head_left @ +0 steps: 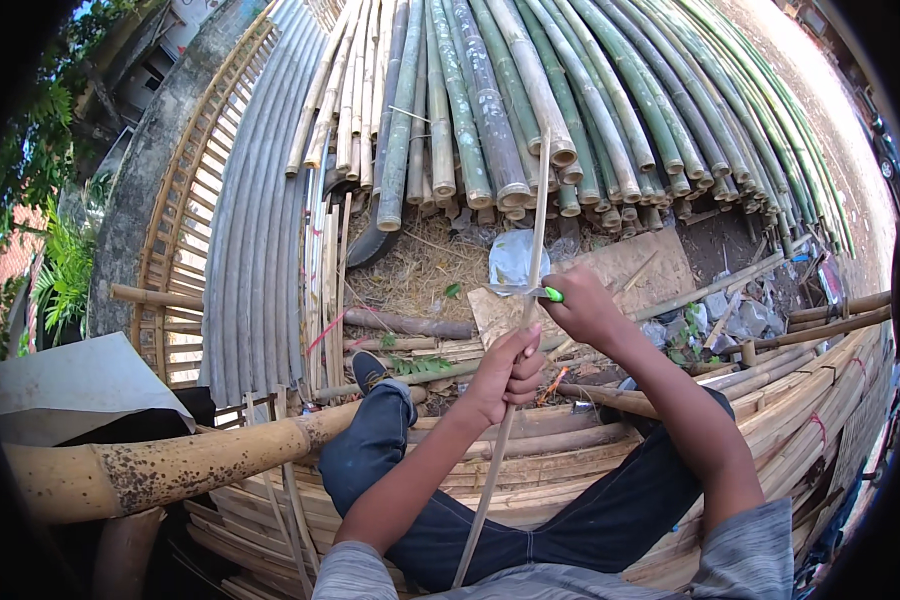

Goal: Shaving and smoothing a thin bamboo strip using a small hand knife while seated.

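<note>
My left hand is closed around a long, thin bamboo strip, which runs from my lap up toward the bamboo stack. Just above it, my right hand grips a knife by its bright green handle. The knife's blade points left and lies across the strip, a little above my left fist. Whether the edge bites into the strip cannot be made out. Behind the blade a clear plastic bag lies on the ground.
Thick green bamboo poles are stacked ahead, cut ends toward me. Split bamboo slats lie beneath my legs. A thick yellow pole juts in at left, near corrugated sheets and a bamboo rack. Cardboard and plastic litter cover the ground.
</note>
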Demonstrator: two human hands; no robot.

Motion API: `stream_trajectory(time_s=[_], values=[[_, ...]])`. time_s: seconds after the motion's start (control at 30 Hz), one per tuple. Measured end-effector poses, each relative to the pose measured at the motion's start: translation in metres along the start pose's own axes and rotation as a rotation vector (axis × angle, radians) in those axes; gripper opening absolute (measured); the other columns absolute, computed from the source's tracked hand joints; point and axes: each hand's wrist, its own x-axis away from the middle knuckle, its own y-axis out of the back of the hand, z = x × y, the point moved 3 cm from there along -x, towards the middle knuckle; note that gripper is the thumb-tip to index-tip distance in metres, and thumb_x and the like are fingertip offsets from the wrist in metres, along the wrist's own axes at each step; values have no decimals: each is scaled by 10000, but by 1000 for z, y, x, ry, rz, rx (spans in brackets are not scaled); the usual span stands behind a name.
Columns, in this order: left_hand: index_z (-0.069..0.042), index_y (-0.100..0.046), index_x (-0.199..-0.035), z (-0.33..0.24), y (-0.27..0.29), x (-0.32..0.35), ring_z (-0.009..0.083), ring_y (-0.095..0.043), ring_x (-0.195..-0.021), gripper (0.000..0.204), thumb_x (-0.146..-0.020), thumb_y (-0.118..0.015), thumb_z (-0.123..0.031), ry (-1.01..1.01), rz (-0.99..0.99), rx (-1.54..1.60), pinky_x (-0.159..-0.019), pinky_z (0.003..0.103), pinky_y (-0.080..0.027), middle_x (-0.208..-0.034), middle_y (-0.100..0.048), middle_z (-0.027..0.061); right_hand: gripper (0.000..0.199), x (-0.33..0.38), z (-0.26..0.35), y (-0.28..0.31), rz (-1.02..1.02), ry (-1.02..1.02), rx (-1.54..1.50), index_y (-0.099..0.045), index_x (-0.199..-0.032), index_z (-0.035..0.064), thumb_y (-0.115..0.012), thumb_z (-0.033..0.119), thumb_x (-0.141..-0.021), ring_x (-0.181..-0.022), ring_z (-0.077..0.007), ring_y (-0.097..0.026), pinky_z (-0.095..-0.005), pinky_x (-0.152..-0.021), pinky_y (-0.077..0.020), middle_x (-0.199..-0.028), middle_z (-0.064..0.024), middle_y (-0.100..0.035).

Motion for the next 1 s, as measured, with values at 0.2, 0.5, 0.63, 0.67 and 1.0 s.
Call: stream_trajectory(time_s=[0.2, 0.5, 0.63, 0.67, 1.0], values=[[-130, -353, -823, 57, -25, 5, 19, -211, -369, 261, -963, -500, -295, 69, -64, -190, -306, 194, -128, -519, -255, -67, 259, -18, -66, 50, -364, -277, 128, -554, -623, -37, -526, 173, -773, -619, -443, -539, -497, -560, -403, -603, -255, -523], [-129, -355, -846, 18, -13, 0, 21, -220, -373, 226, -960, -502, -257, -85, -115, -254, -314, 189, -139, -526, -253, -65, 246, -14, -18, 30, 106, -85, 16, -614, -675, 17, -571, 232, -787, -667, -412, -565, -496, -642, -441, -669, -214, -581], [-127, -358, -833, -5, -19, 4, 16, -237, -368, 240, -917, -573, -189, -142, -80, -230, -313, 190, -152, -532, -272, -67, 173, 4, 7, 11, 190, 82, 49, -626, -700, 44, -581, 201, -756, -626, -394, -590, -481, -614, -474, -607, -194, -579], [-116, -363, -836, -5, -22, 6, 14, -248, -367, 249, -899, -600, -155, -147, -74, -232, -316, 189, -156, -540, -291, -67, 149, 4, 11, 13, 159, 71, 80, -628, -700, 54, -584, 189, -745, -609, -376, -595, -474, -594, -472, -599, -177, -582], [-107, -354, -800, 5, -30, 7, 22, -260, -360, 256, -838, -578, 12, -222, -138, -338, -312, 206, -151, -549, -330, -43, 155, -2, -7, 14, -74, 95, 197, -630, -668, 62, -591, 198, -732, -600, -351, -610, -458, -558, -469, -600, -160, -592]])
